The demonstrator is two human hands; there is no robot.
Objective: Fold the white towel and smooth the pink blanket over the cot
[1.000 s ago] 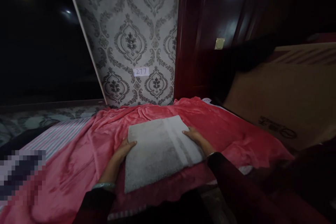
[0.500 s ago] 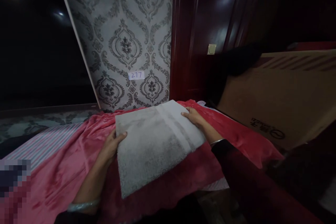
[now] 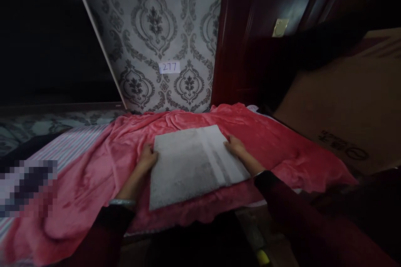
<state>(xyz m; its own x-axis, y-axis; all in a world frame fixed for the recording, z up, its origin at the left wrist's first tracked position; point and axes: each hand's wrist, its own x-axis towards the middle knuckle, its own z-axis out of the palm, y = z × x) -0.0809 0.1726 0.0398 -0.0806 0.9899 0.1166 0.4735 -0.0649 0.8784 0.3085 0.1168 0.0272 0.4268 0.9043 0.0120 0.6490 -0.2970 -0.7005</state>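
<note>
A flat grey rectangular piece (image 3: 184, 167), mat-like with a fuzzy lower part and paler stripes toward its right side, lies on or just over the pink-red blanket (image 3: 275, 142); I cannot tell whether it rests there. My left hand (image 3: 148, 157) is closed on its left edge. At the upper right edge, my right hand (image 3: 234, 147) grips it, thumb and fingers near the rim. Fingers under the piece are hidden on both sides.
A large cardboard box (image 3: 341, 104) leans at the right. Striped bedding (image 3: 72, 142) shows at the left below a dark screen (image 3: 53, 41). A paper label reading 277 (image 3: 169, 67) is on the patterned wall, beside a dark red door (image 3: 247, 58).
The grey piece has come down flatter toward the blanket, with both hands still at its edges. My left hand has shifted to the right. The camera's view has tilted downward.
</note>
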